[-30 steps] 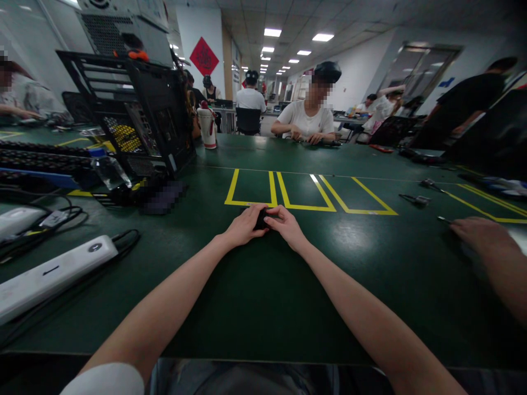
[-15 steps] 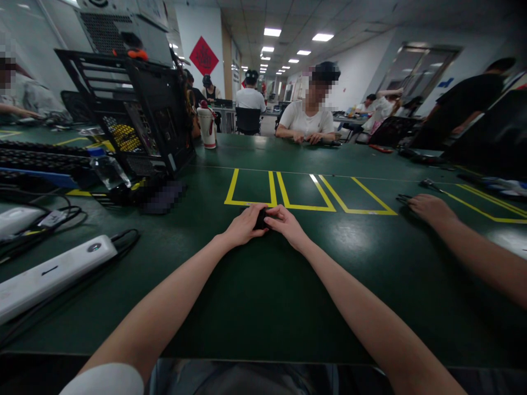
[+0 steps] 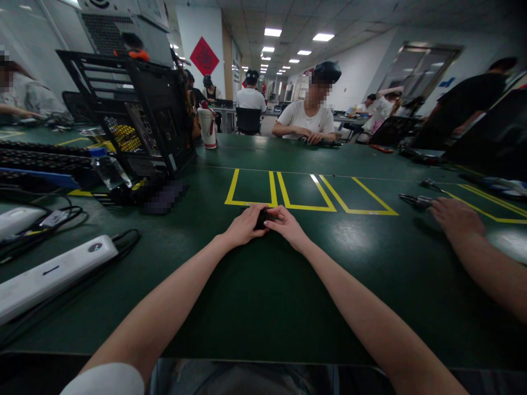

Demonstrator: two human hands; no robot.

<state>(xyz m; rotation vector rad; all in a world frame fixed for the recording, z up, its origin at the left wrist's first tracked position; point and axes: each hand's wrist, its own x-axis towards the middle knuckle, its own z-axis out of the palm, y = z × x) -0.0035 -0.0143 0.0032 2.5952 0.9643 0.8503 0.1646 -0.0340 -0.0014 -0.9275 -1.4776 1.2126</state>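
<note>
- Since half a second ago, a co-worker's hand [image 3: 459, 219] on our right has drawn back toward the right edge of the view, off the nearer metal-ended cable piece [image 3: 415, 201]; it now sits just beside that piece.
- Our forearms hold the same place, while the fingers of our right hand [image 3: 290, 226] have shifted slightly.
- We have our two hands close together ahead of us, low over the green table [image 3: 263, 307].
- Between them is a small black piece [image 3: 261, 221], mostly hidden by our fingers, so we cannot tell its full shape.
- Our left hand [image 3: 246, 226] is closed around it from the left, fingers over the far side and thumb on the near side.
- On the piece's right, our right thumb and fingertips come up to it; we cannot tell whether they grip or only touch.
- Just beyond our hands, we see yellow tape outlines [image 3: 310, 208] on the tabletop.
- Well to our left lie a white bar-shaped device [image 3: 61, 277] with a black cable, a clear bottle [image 3: 109, 171] with a blue cap, and a black computer case [image 3: 158, 123].
- Farther off stands a white cup [image 3: 207, 131]; across from us, a person in a white shirt [image 3: 310, 118] works with both hands at the table.
</note>
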